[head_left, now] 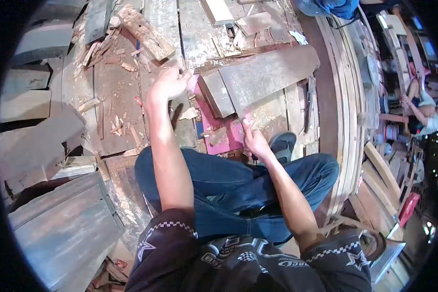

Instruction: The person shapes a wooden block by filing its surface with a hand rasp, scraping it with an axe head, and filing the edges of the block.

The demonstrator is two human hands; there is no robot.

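A thick grey-brown timber block lies at a slant across the floor in front of me, with a straight dark line crossing it near its left end. Just left of that end is my left hand, fingers loosely bent and apart, with nothing visible in them. My right hand is closed at the block's near edge, index finger stretched along a thin, straight-edged tool; a bit of dark handle shows below the fist. The tool's exact kind is unclear. Under the block's left end lies a pink sheet.
A rough, splintered wood piece lies beyond my left hand among chips. Large boards are stacked at the left. Long planks run along the right side. Another person sits far right. My crossed legs are close to the block.
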